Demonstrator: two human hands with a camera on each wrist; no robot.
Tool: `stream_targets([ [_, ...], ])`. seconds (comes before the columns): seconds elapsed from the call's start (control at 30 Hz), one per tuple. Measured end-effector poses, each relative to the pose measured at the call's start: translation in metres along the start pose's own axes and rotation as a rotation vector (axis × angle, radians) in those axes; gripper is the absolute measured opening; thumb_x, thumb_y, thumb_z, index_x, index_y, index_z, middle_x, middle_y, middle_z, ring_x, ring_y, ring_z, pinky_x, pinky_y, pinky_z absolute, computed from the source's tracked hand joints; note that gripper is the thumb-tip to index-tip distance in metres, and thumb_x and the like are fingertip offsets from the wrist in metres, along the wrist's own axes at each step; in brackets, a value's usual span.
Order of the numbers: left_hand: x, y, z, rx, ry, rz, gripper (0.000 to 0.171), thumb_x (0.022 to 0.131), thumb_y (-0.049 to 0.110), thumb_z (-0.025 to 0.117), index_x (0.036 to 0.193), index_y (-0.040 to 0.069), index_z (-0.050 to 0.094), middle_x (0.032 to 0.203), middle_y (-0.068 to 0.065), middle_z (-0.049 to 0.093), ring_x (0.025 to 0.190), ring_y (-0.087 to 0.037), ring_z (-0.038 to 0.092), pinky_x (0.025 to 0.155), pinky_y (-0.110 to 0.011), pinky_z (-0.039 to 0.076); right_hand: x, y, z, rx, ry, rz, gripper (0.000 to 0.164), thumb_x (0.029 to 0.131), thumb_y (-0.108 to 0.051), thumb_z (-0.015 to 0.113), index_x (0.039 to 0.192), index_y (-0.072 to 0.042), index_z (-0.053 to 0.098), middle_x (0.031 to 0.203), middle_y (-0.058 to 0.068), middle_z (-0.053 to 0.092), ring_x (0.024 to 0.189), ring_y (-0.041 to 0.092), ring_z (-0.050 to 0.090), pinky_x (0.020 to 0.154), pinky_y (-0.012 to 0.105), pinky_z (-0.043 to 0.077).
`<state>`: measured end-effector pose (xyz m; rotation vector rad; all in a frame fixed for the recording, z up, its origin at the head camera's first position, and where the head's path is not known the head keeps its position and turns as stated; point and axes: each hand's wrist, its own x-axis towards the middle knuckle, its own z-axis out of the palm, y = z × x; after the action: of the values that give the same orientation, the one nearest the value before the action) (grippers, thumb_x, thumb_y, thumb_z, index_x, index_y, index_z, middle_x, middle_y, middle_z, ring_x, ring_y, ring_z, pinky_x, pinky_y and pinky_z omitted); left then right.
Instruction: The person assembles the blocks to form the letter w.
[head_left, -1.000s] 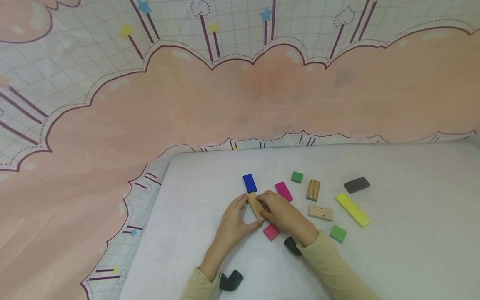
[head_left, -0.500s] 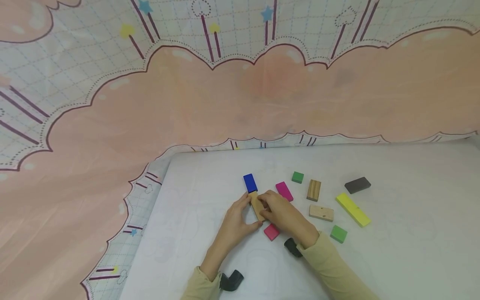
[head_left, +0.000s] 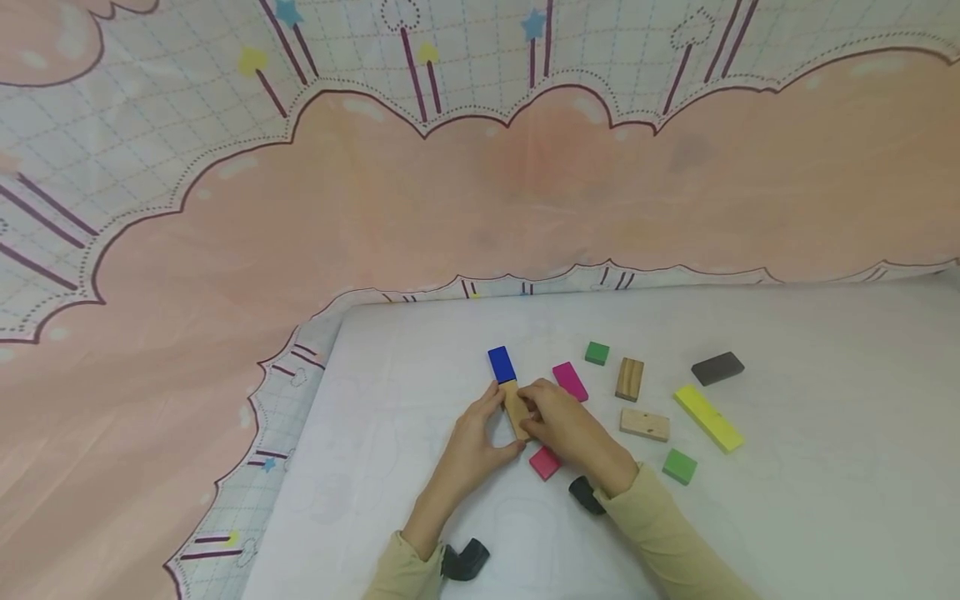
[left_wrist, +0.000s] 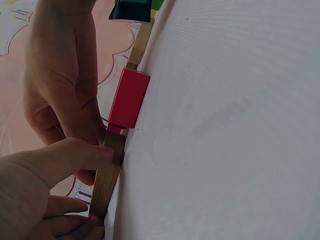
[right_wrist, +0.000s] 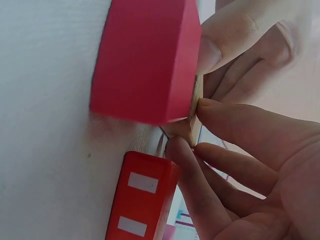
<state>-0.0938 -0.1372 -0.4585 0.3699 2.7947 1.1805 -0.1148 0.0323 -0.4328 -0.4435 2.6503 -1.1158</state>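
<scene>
A plain wooden block (head_left: pixel 516 410) lies on the white table, its far end meeting the near end of a blue block (head_left: pixel 502 364). My left hand (head_left: pixel 467 442) spans it from the left, with the thumb at its near end and fingertips by its far end. From the other side my right hand (head_left: pixel 570 423) pinches the same wooden block, its fingers curled against the edge. The right wrist view shows those fingers (right_wrist: pixel 240 135) at the wood, partly behind a pink-red block (right_wrist: pixel 142 65). That pink-red block also appears beyond the wooden block in the left wrist view.
Right of the hands lie a magenta block (head_left: pixel 570 382), a striped wooden block (head_left: pixel 629 379), a pale wooden block (head_left: pixel 644 425), a yellow block (head_left: pixel 708 418), a black block (head_left: pixel 717 368) and two green blocks (head_left: pixel 679 467). Black wrist gear (head_left: pixel 465 560) sits at the left sleeve.
The wooden block has shifted slightly and now lines up more neatly end to end with the blue block. Both hands stay on it, almost unmoved.
</scene>
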Motion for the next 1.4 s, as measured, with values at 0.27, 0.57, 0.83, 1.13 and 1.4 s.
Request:
stream_targets([
  [0.27, 0.0001, -0.0004, 0.0001, -0.003, -0.007, 0.002, 0.076, 0.081, 0.018, 0.082, 0.143, -0.006, 0.046, 0.157, -0.017, 0.035, 0.142, -0.037, 0.038, 0.114, -0.05, 0.036, 0.0, 0.0002, 0.0002, 0.012, 0.008, 0.006, 0.041, 0.086, -0.004, 0.075, 0.124, 0.003, 0.063, 0.108, 0.008, 0.064, 0.094, 0.018, 0.064, 0.084, 0.034, 0.059],
  [0.57, 0.0001, -0.0009, 0.0001, -0.016, -0.014, -0.004, 0.075, 0.082, 0.018, 0.08, 0.144, -0.006, 0.045, 0.158, -0.016, 0.033, 0.144, -0.034, 0.036, 0.115, -0.047, 0.036, -0.0002, 0.0005, 0.0012, 0.035, 0.015, 0.011, 0.041, 0.086, -0.004, 0.075, 0.125, 0.002, 0.063, 0.109, 0.007, 0.064, 0.095, 0.019, 0.065, 0.084, 0.035, 0.059],
  [0.83, 0.0012, -0.0018, 0.0008, -0.019, -0.003, 0.028, 0.072, 0.082, 0.015, 0.081, 0.142, -0.008, 0.047, 0.157, -0.02, 0.034, 0.142, -0.037, 0.038, 0.113, -0.049, 0.037, 0.0003, 0.0005, 0.0006, 0.034, 0.014, 0.003, 0.041, 0.087, -0.005, 0.075, 0.125, 0.003, 0.063, 0.112, 0.009, 0.065, 0.097, 0.02, 0.065, 0.086, 0.036, 0.059],
  [1.13, 0.001, -0.001, -0.0004, -0.023, 0.013, 0.045, 0.07, 0.081, 0.014, 0.081, 0.14, -0.007, 0.05, 0.156, -0.02, 0.036, 0.142, -0.037, 0.039, 0.113, -0.049, 0.037, -0.0008, -0.0002, -0.001, -0.014, 0.012, 0.0, 0.042, 0.087, -0.01, 0.076, 0.125, 0.001, 0.063, 0.111, 0.008, 0.064, 0.095, 0.018, 0.062, 0.086, 0.036, 0.058],
  [1.4, -0.0028, 0.0019, -0.0047, -0.011, 0.033, 0.066, 0.069, 0.082, 0.017, 0.081, 0.14, -0.005, 0.05, 0.155, -0.019, 0.039, 0.141, -0.036, 0.041, 0.113, -0.048, 0.038, -0.0054, -0.0011, -0.0062, -0.039, 0.018, -0.028, 0.039, 0.087, -0.009, 0.075, 0.124, 0.001, 0.064, 0.114, 0.007, 0.065, 0.099, 0.018, 0.062, 0.09, 0.036, 0.057],
])
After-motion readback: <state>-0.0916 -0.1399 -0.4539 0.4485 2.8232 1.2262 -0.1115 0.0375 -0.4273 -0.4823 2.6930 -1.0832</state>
